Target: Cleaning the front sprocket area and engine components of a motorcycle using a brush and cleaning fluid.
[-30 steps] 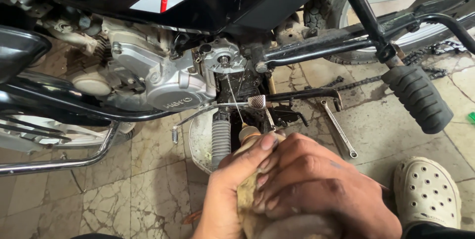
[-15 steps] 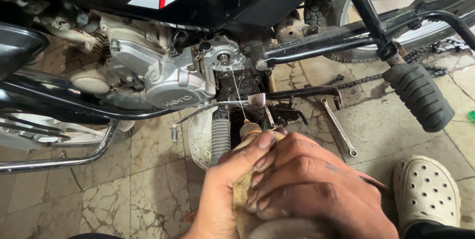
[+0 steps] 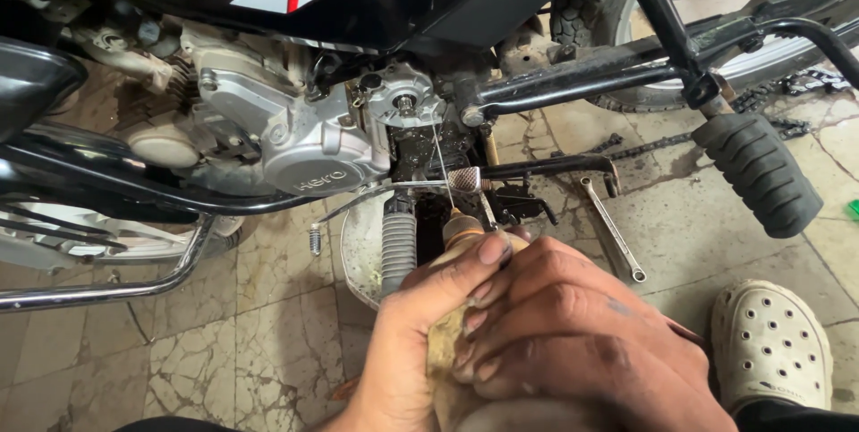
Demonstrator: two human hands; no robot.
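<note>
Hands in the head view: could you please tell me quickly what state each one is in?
Left hand: closed around the grimy squeeze bottle, thumb near its nozzle.
Right hand: closed over the same bottle, fingers wrapped across the left hand's.

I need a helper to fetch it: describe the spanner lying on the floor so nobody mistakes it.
Start at the motorcycle's ribbed black footpeg on the right. Left of it, on the cracked tile floor, lies a slim silver spanner, running diagonally from the black lever towards the white perforated clog. Unlike the dark chain behind, it is bright, straight and ring-ended.
</note>
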